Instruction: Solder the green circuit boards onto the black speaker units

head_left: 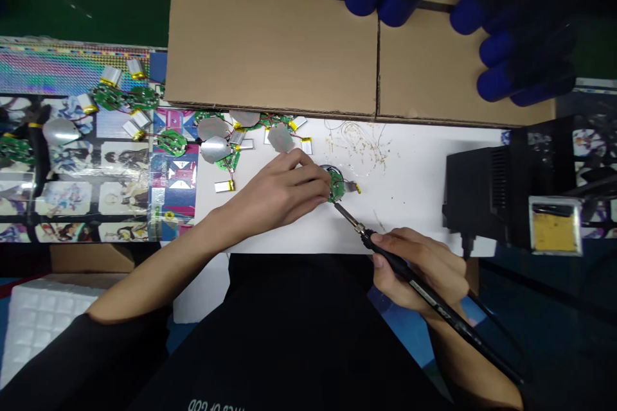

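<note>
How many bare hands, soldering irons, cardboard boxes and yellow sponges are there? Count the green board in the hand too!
Bare hands: 2 (left hand, right hand)
Soldering iron: 1
Held board: 1
Cardboard box: 1
Yellow sponge: 1
Total: 6

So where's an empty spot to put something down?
Bare white tabletop lies between the green board and the black station. Crowded: boards and batteries along the cardboard box, wire scraps beside them.

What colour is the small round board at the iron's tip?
The board is green, head view.
</note>
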